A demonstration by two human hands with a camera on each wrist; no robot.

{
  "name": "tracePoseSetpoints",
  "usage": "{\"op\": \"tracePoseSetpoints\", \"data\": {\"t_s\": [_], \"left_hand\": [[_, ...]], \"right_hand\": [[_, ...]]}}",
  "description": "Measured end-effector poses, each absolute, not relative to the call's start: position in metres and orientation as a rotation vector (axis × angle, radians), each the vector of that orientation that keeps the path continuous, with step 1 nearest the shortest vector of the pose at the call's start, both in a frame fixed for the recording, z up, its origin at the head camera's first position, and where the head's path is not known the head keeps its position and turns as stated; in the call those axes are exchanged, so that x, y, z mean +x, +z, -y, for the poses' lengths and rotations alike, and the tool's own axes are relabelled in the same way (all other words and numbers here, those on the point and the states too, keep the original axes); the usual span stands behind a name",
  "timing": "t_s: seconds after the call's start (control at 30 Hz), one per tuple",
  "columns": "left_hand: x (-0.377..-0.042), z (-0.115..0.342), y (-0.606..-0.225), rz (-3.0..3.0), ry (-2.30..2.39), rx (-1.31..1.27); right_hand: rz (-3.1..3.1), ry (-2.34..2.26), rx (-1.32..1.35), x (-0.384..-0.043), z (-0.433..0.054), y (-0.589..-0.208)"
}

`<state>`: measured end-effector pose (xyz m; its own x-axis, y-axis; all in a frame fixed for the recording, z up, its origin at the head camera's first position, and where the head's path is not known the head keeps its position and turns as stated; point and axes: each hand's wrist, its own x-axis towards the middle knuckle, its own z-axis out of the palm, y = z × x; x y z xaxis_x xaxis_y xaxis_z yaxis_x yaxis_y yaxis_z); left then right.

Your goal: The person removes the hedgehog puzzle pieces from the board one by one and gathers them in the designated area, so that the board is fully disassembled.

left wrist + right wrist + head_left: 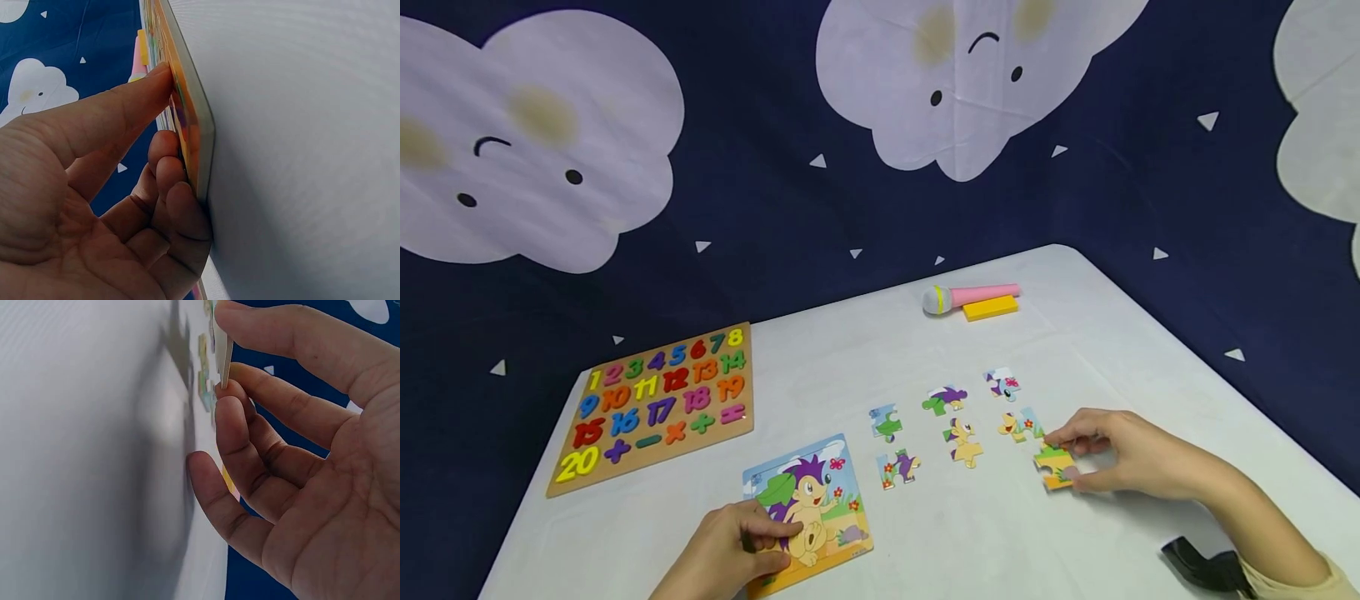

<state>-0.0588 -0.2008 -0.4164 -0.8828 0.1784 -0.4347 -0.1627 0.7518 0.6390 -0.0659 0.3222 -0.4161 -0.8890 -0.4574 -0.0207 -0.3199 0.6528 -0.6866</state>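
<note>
In the head view, my left hand [722, 546] rests on the lower left of a square puzzle board [850, 475] printed with a purple-spined hedgehog. Its thumb and fingertips touch the picture; the left wrist view has them along the board's edge [203, 134]. At the right, my right hand [1138, 454] pinches a yellow-green puzzle piece [1055, 468] between thumb and fingers. Edge-on in the right wrist view, that same puzzle piece [223, 356] appears pale, held off the tabletop. Near it is a puzzle piece with a red flower [1028, 422].
Several loose puzzle pieces [966, 446] lie spread mid-table. A wooden number board [647, 400] sits at the left. Toward the back are a pink toy microphone [977, 295] and a yellow block [991, 308]. A black strap-like object [1198, 564] is beside the right forearm.
</note>
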Motion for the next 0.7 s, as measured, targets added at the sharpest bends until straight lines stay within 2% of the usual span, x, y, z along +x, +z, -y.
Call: {"op": "tracePoseSetpoints", "data": {"t_s": [0.7], "left_hand": [[-0.0581,0.2001,-0.4154,-2.462,0.986,0.000]], "right_hand": [[-2.675,-1.069,-0.696,-0.0667,-0.3264,-0.4266]]}}
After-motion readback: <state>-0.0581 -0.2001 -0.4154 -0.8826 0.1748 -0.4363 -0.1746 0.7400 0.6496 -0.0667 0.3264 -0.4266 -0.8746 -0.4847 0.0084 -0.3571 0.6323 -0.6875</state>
